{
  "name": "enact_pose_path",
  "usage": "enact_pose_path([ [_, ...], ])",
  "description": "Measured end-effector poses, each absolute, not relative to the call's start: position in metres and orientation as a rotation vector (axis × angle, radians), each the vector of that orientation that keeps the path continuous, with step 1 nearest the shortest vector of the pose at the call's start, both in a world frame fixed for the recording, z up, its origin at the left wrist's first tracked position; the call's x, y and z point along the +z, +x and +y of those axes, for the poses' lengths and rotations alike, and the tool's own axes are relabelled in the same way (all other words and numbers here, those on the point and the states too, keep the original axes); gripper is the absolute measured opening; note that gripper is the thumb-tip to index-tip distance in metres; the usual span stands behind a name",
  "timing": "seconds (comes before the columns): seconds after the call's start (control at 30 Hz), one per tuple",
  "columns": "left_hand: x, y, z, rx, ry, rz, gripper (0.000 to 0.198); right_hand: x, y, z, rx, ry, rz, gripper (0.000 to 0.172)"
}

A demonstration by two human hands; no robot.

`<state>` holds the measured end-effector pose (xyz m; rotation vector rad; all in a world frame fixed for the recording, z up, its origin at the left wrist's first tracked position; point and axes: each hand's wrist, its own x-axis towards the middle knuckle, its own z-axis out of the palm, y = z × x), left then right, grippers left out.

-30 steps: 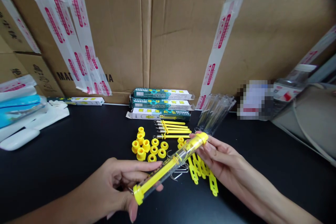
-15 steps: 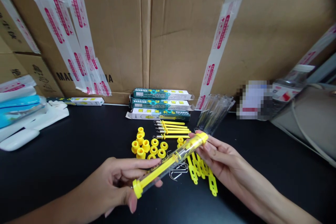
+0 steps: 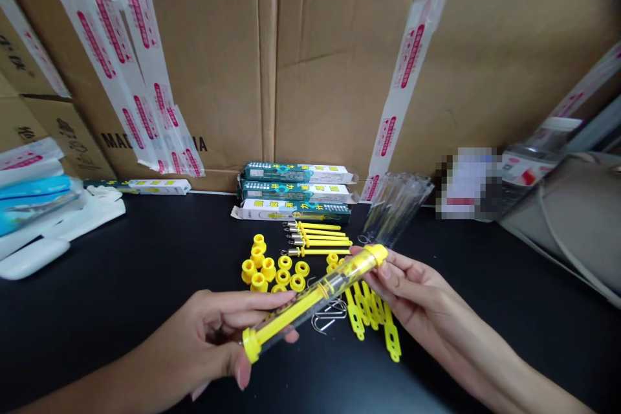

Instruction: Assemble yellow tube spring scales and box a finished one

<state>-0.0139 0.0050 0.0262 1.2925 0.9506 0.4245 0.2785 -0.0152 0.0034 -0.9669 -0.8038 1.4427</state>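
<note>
Both hands hold a clear tubular spring scale (image 3: 310, 303) slantwise over the black table, with a yellow cap on each end and a yellow rod inside. My left hand (image 3: 218, 333) is closed around the lower left end, its thumb by the cap. The fingers of my right hand (image 3: 405, 281) grip the upper right end at the other cap. Beyond the tube lie yellow caps (image 3: 259, 283), yellow rings (image 3: 301, 268) and several yellow rods with metal springs (image 3: 320, 243). Metal hooks (image 3: 330, 315) and flat yellow strips (image 3: 392, 339) are partly beneath the tube and right hand.
Printed narrow boxes (image 3: 295, 191) are stacked against a large cardboard box (image 3: 339, 77). Clear tubes (image 3: 398, 204) lie to their right. Farther right are a plastic bottle (image 3: 528, 168) and a grey bag (image 3: 572, 220). A blue-and-white packet (image 3: 36, 200) sits at left.
The spring scale stays in both hands at nearly the same slant. Its lower left end has shifted very slightly left and up, and the whole view has moved a little.
</note>
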Motion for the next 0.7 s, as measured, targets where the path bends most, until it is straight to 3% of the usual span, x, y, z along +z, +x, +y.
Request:
enact_pose_path([
  [0.13, 0.028, -0.013, 0.004, 0.440, 1.273, 0.946, 0.064, 0.007, 0.277, -0.016, 1.452, -0.922, -0.753, 0.012],
  [0.33, 0.029, -0.012, 0.002, 0.457, 1.258, 0.930, 0.062, 0.019, 0.276, -0.017, 1.434, -0.917, -0.681, 0.048],
  [0.5, 0.029, -0.012, 0.002, 0.452, 1.260, 0.929, 0.063, 0.019, 0.276, -0.017, 1.370, -0.981, -0.773, 0.034],
  [0.7, 0.026, -0.016, 0.005, 0.500, 1.300, 0.891, 0.061, 0.015, 0.278, -0.016, 1.343, -1.027, -0.810, 0.032],
])
